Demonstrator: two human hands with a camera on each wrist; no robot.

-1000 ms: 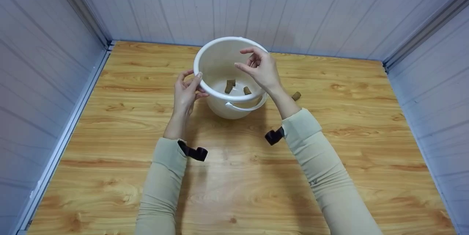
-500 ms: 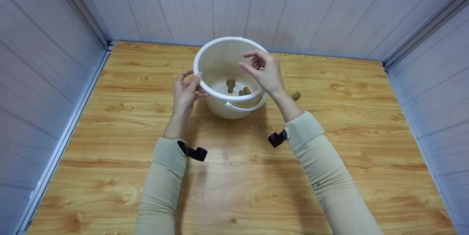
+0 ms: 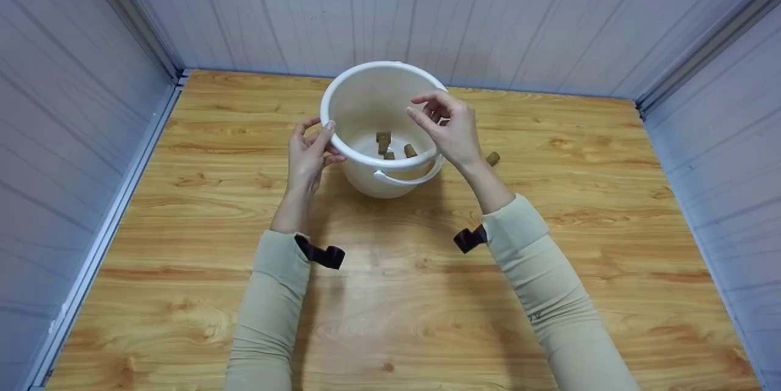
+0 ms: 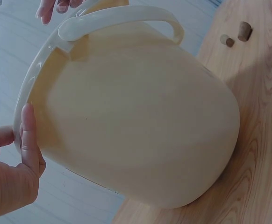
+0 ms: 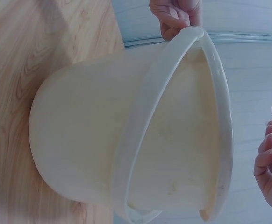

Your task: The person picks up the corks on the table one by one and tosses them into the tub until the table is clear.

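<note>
A white plastic bucket [image 3: 373, 179] stands upright on the wooden surface. My left hand [image 3: 307, 156] grips its rim at the left, thumb on top and fingers beneath the lip; the left wrist view shows these fingers [image 4: 29, 135] against the outside wall. Over the right side of the rim hovers my right hand [image 3: 453, 129], thumb and forefinger apart, other fingers loosely bent, nothing between them. Several brown corks [image 3: 410, 150] lie on the bucket's bottom, partly hidden by the near rim.
The bucket's handle [image 4: 122, 17] hangs down on the near side. Right of the bucket lies a loose cork [image 3: 493, 158]; the left wrist view shows a second, smaller cork [image 4: 227, 40] beside it. Pale panel walls [image 3: 390, 13] enclose the back and sides.
My right hand has drawn back toward the right and nearer me. Inside the bucket, a cork has appeared and rolled left along the bottom. My left hand has stayed on the rim.
</note>
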